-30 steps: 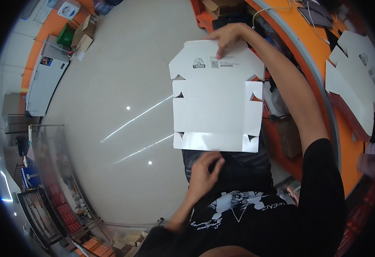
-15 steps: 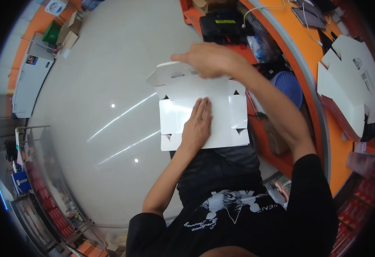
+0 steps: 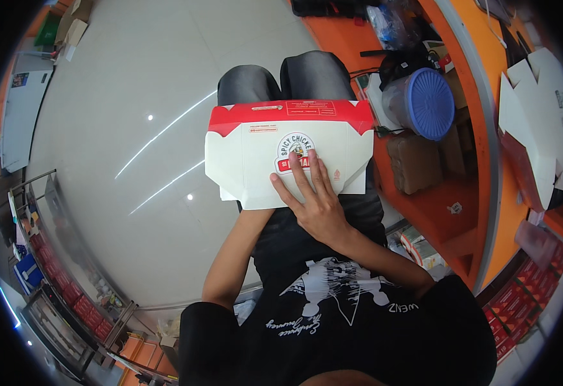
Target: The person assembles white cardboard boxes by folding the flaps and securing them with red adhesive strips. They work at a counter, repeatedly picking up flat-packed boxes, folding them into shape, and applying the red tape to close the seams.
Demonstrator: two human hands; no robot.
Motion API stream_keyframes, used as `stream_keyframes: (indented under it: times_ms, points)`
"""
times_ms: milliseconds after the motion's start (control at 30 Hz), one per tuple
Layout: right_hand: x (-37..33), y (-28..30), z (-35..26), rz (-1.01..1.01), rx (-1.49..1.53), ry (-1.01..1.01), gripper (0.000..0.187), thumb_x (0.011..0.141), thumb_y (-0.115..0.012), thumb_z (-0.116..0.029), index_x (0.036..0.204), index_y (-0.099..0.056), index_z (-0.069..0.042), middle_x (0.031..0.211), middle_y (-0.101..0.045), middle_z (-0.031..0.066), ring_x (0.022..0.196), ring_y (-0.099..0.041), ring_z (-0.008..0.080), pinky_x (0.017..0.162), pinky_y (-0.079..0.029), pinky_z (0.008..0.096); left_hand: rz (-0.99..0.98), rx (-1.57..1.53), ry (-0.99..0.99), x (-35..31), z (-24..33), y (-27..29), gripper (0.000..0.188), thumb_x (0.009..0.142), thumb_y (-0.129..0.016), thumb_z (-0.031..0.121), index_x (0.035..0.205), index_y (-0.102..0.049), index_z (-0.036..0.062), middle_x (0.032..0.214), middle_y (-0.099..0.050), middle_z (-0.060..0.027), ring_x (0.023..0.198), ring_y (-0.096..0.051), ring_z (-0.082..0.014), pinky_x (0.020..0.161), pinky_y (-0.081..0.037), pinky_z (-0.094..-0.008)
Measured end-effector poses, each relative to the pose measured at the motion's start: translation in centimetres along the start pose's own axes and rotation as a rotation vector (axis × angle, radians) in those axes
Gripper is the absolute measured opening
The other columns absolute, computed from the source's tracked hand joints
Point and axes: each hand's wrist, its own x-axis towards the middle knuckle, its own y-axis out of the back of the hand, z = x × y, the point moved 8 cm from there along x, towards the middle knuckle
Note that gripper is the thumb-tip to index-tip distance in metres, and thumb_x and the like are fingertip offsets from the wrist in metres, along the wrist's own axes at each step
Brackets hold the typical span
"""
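A folding cardboard food box (image 3: 243, 154) lies across my lap, its white printed panel facing up and a red band along the far side. Cut corners and side flaps stick out at its left and right ends. On the panel, over the round printed emblem, my right hand (image 3: 320, 206) rests with fingers spread and stretched out. My left forearm (image 3: 236, 257) runs up to the near edge of the box. There the left hand goes out of sight beneath the cardboard, so its fingers are hidden.
To the right, an orange shelf (image 3: 416, 212) holds a tub with a blue lid (image 3: 429, 103) and a brown carton (image 3: 415, 164). Another opened white-and-red box (image 3: 532, 135) sits on the orange counter (image 3: 506, 231). A red-filled rack (image 3: 69, 289) stands at left.
The cardboard has gone from a flat white sheet to a folded form with its printed side up. My right hand came down onto it; the left hand slipped underneath. The view shifted.
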Motion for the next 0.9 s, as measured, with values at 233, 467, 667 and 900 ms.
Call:
stream_keyframes:
  times_ms: [233,467,667,900]
  points:
    - [-0.2,-0.2,0.2,0.024,0.131,-0.019,0.065,0.091,-0.062,-0.005,0.155,-0.049,-0.006,0.163,-0.035,0.0293,0.148,-0.032,0.0580,0.118,-0.037,0.0639,0.198,0.246,-0.069,-0.4,-1.6,0.9,0.065,0.103,-0.060,0.037,0.158,-0.039,0.0099,0.160,-0.042,-0.0188,0.149,-0.039,-0.0352,0.124,-0.029,-0.0485]
    - [-2.1,-1.7,0.6,-0.054,0.115,-0.031,0.063,0.091,-0.059,-0.001,0.152,-0.047,0.005,0.163,-0.035,0.0290,0.148,-0.032,0.0573,0.118,-0.037,0.0618,0.344,1.060,0.271,-7.8,3.4,15.3,0.060,0.109,-0.053,0.025,0.161,-0.034,0.0020,0.171,-0.027,-0.0161,0.159,-0.014,-0.0424,0.127,-0.021,-0.0546]
    - [0.3,1.7,0.1,-0.098,0.089,0.002,0.062,0.087,-0.060,0.000,0.148,-0.051,0.006,0.156,-0.044,0.0287,0.143,-0.040,0.0548,0.118,-0.039,0.0580,0.494,0.632,0.294,-12.0,3.6,18.6,0.060,0.111,-0.050,0.024,0.162,-0.030,0.0015,0.168,-0.033,-0.0197,0.155,-0.029,-0.0399,0.124,-0.029,-0.0524]
    - [14.7,13.7,7.8,-0.130,-0.075,0.088,0.034,0.093,-0.069,-0.017,0.126,-0.070,-0.009,0.093,-0.077,0.0173,0.083,-0.076,0.0310,0.079,-0.061,0.0448,0.383,-0.142,0.277,-5.0,4.1,13.3,0.059,0.109,-0.057,0.035,0.157,-0.043,0.0040,0.141,-0.059,-0.0218,0.119,-0.063,-0.0275,0.098,-0.053,-0.0387]
